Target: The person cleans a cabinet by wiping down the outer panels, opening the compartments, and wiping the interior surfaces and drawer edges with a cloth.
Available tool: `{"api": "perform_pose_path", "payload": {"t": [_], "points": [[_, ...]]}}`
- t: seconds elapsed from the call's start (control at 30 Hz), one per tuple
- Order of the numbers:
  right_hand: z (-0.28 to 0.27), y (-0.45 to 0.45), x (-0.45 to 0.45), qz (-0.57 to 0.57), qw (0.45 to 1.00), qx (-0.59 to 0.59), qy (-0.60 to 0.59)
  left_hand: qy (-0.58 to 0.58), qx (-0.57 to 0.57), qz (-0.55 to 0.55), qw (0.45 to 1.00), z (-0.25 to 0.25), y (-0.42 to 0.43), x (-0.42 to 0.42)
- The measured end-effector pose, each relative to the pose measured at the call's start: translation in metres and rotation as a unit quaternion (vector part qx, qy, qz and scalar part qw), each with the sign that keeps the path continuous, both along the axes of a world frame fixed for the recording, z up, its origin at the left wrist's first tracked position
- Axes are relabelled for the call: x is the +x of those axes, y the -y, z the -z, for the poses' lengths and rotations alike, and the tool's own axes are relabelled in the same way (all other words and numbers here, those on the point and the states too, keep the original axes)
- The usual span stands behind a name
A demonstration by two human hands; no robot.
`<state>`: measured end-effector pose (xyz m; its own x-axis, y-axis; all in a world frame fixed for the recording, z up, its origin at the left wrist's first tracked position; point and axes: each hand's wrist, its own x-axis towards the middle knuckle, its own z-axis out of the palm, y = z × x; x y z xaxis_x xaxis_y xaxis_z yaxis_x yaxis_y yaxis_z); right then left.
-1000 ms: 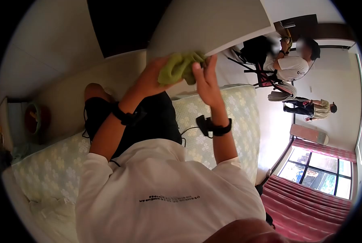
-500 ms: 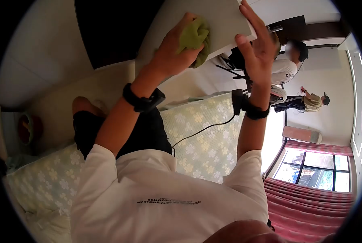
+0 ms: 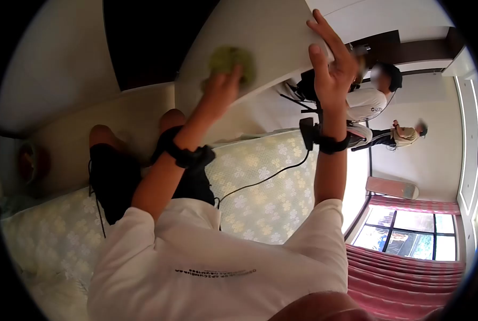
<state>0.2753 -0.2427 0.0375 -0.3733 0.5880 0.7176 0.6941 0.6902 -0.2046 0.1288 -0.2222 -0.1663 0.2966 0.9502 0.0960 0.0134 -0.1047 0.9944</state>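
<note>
My left hand (image 3: 224, 92) presses a green cloth (image 3: 231, 63) against the face of a pale, flat panel (image 3: 271, 43). Motion blurs both the cloth and the fingers on it. At the panel's right-hand edge is my right hand (image 3: 335, 72), its thumb and fingers spread apart. Its fingertips reach over the edge near the corner, and the thumb stands away from them. Each wrist wears a black strap with a small device, and a black cable runs from the right one.
A bed or mattress with a floral cover (image 3: 265, 187) lies beside my legs. A dark panel (image 3: 153, 43) borders the pale one. Two people (image 3: 367, 104) are farther off, near a window (image 3: 410, 232) with pink curtains (image 3: 399, 278). A reddish bucket (image 3: 33, 163) stands at far left.
My left hand and the cloth have moved left and down across the panel. My right hand's fingers have shifted slightly along the edge. The view has shifted a little, showing more of my legs.
</note>
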Motion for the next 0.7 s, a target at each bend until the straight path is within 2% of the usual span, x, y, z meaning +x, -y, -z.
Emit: {"api": "perform_pose_path", "payload": {"t": [0.03, 0.1, 0.17, 0.23, 0.3, 0.37, 0.4, 0.47, 0.57, 0.6, 0.63, 0.7], "points": [[-0.002, 0.000, -0.001, 0.003, 1.000, -0.001, -0.006, 0.044, 0.035, -0.015, 0.998, -0.047, 0.014, -0.002], [-0.006, 0.001, 0.000, 0.001, 0.997, 0.033, 0.074, 0.079, 0.073, -0.046, 0.993, -0.072, 0.022, 0.008], [-0.022, 0.018, -0.007, 0.030, 0.994, -0.014, 0.103, 0.157, 0.228, -0.156, 0.948, -0.079, 0.012, 0.018], [-0.036, 0.013, -0.008, 0.061, 0.988, -0.056, 0.128, 0.112, 0.269, -0.154, 0.944, -0.077, -0.010, 0.015], [-0.040, 0.004, 0.000, 0.004, 0.987, -0.061, 0.149, 0.067, 0.301, -0.140, 0.941, -0.064, -0.025, 0.015], [-0.033, 0.008, 0.004, 0.030, 0.985, -0.066, 0.157, 0.076, 0.231, -0.177, 0.954, -0.048, -0.045, 0.031], [-0.030, 0.027, -0.003, 0.049, 0.987, -0.063, 0.137, 0.086, 0.235, -0.172, 0.953, -0.039, -0.043, 0.030], [-0.032, 0.046, -0.027, 0.109, 0.985, -0.061, 0.123, 0.014, 0.248, -0.180, 0.952, 0.001, -0.084, 0.033], [-0.015, 0.041, -0.023, 0.130, 0.985, 0.005, 0.113, -0.044, 0.138, -0.129, 0.981, 0.164, -0.165, 0.078], [-0.017, 0.041, -0.019, 0.130, 0.981, 0.001, 0.143, -0.047, 0.089, -0.111, 0.989, 0.173, -0.163, 0.074], [-0.024, 0.045, -0.019, 0.136, 0.981, 0.005, 0.141, -0.037, 0.035, -0.088, 0.995, 0.155, -0.149, 0.064], [-0.033, 0.054, -0.025, 0.144, 0.978, -0.146, 0.047, -0.014, -0.083, -0.037, 0.996, 0.110, -0.119, 0.046]]}}
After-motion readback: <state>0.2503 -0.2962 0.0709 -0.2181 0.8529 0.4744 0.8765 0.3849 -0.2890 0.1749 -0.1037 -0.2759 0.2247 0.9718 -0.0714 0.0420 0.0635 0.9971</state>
